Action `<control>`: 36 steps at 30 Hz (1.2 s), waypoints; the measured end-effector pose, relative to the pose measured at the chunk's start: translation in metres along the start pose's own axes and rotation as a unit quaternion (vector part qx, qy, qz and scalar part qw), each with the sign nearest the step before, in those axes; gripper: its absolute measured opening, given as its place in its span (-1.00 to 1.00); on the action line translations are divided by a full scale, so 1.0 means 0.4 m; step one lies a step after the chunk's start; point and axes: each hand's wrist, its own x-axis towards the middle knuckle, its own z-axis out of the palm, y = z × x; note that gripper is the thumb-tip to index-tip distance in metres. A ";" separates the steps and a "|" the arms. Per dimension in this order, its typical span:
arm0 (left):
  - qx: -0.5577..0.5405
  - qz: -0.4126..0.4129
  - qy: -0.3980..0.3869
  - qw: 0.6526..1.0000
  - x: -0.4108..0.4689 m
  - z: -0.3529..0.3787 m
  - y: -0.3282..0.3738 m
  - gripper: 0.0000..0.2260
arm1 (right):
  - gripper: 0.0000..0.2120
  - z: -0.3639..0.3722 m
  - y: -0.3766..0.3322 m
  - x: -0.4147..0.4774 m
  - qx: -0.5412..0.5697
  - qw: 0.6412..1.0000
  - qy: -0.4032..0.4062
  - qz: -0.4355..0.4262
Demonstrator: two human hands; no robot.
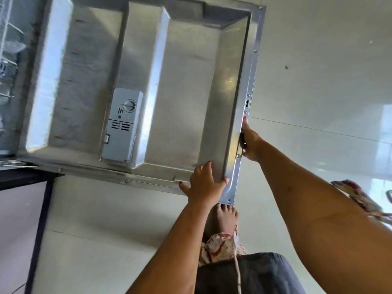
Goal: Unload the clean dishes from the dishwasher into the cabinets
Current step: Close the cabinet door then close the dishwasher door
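Where the frame's left edge cuts into the dishwasher tub, a wire rack (8,60) shows, too blurred to pick out any dishes. From it the open door (186,81) lies lowered and stretches rightward, with a grey detergent dispenser (122,126) midway. At the door's near corner the left grip (204,183) rests with fingers spread, clasping nothing. Just right of it, the right grip (251,143) curls round the door's outer edge. The rack lies left of both, the whole door between; the left grip looks nearer.
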 end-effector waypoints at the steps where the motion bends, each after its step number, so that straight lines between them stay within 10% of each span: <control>1: 0.006 0.005 0.007 1.000 -0.016 -0.002 0.005 -0.34 | -0.42 -0.005 -0.002 -0.013 0.004 1.000 -0.004 -0.004; 36: 0.011 -0.053 0.428 0.902 -0.761 -0.709 -0.035 0.05 | -0.70 0.248 -0.443 -1.059 -0.111 0.938 -0.222 -0.240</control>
